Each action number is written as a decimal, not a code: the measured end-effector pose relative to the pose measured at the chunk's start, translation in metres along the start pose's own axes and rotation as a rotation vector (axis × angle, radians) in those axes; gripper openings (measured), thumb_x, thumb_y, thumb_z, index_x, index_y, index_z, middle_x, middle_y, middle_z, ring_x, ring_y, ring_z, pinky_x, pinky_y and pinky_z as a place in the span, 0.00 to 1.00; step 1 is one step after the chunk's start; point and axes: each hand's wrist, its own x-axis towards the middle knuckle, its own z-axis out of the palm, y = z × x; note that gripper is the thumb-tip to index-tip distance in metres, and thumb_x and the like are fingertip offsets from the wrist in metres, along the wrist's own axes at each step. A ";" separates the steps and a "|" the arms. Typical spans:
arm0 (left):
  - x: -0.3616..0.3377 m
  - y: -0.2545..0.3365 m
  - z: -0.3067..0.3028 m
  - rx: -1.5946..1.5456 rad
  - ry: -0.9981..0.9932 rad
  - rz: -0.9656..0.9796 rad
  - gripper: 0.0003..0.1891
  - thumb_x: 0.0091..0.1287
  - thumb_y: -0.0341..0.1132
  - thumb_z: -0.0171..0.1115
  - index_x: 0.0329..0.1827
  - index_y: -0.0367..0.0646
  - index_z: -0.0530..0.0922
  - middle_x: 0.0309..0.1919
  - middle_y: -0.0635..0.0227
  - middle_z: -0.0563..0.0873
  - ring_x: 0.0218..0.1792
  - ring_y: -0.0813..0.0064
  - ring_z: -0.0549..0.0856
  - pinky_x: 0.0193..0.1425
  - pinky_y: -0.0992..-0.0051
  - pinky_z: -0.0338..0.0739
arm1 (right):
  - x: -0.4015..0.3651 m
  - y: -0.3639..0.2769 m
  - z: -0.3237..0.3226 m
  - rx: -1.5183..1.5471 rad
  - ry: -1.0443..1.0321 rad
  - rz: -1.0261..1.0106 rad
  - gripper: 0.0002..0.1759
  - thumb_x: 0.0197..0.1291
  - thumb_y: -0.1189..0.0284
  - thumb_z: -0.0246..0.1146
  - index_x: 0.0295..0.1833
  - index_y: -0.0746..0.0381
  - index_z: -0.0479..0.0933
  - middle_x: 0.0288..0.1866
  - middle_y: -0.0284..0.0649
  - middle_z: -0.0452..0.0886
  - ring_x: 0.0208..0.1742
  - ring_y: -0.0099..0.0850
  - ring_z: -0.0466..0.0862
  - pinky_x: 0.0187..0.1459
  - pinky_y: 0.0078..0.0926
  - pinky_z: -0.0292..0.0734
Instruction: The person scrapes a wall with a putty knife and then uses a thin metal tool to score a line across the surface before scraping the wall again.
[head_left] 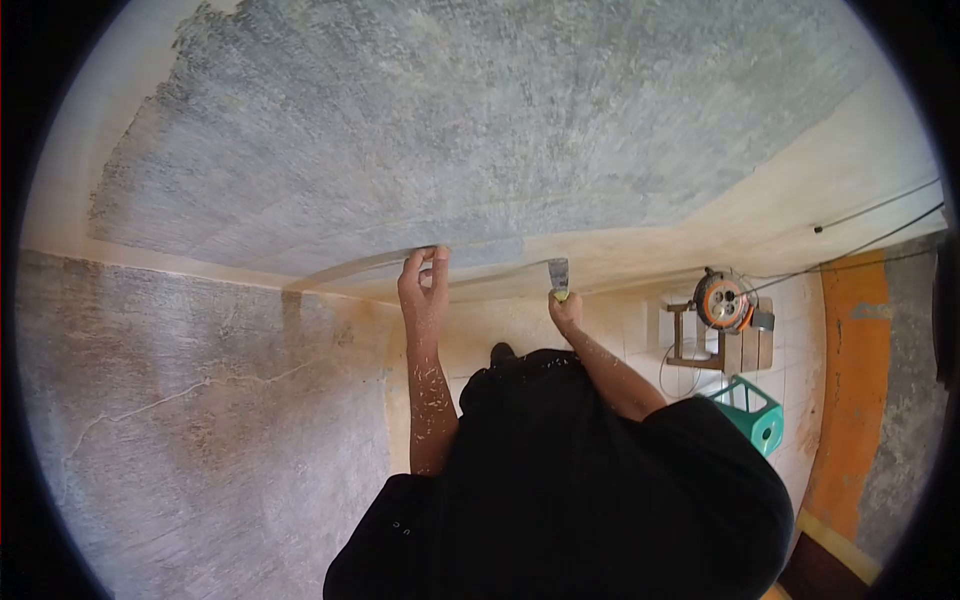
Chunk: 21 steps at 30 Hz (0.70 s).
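Head view: my right hand is clamped in a fist around the yellow-green handle of a scraper. The scraper's long axis runs straight away from my wrist. The handle end is buried in my palm and the flat metal blade points up and away from me, its tip on the cream band just below the edge of the grey plaster.

My left hand is raised level with the right and a little apart from it. Its fingertips are bunched together against a thin pale strip that curves off to the left of that hand. I cannot tell whether they pinch it or only press on it.

Right of my right hand sits an orange cable reel, and below the reel a green stool.
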 end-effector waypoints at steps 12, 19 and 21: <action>0.004 -0.003 -0.003 0.012 -0.042 0.062 0.15 0.71 0.41 0.59 0.44 0.35 0.81 0.42 0.63 0.84 0.46 0.73 0.81 0.51 0.71 0.75 | -0.002 -0.022 0.000 0.013 0.024 0.011 0.22 0.58 0.61 0.63 0.26 0.73 0.78 0.20 0.59 0.78 0.30 0.46 0.87 0.28 0.41 0.75; -0.003 -0.005 -0.002 0.105 -0.034 0.042 0.16 0.70 0.43 0.60 0.45 0.36 0.81 0.41 0.63 0.84 0.46 0.73 0.81 0.49 0.72 0.75 | -0.003 -0.013 0.000 0.053 0.014 0.031 0.21 0.56 0.61 0.63 0.27 0.72 0.78 0.21 0.59 0.79 0.30 0.49 0.86 0.29 0.42 0.75; 0.004 -0.004 -0.004 0.076 -0.058 0.000 0.16 0.70 0.43 0.60 0.45 0.36 0.81 0.41 0.63 0.84 0.46 0.73 0.81 0.49 0.72 0.75 | 0.007 -0.009 0.002 0.027 0.052 0.025 0.19 0.54 0.64 0.63 0.27 0.72 0.79 0.21 0.58 0.79 0.29 0.50 0.86 0.29 0.42 0.76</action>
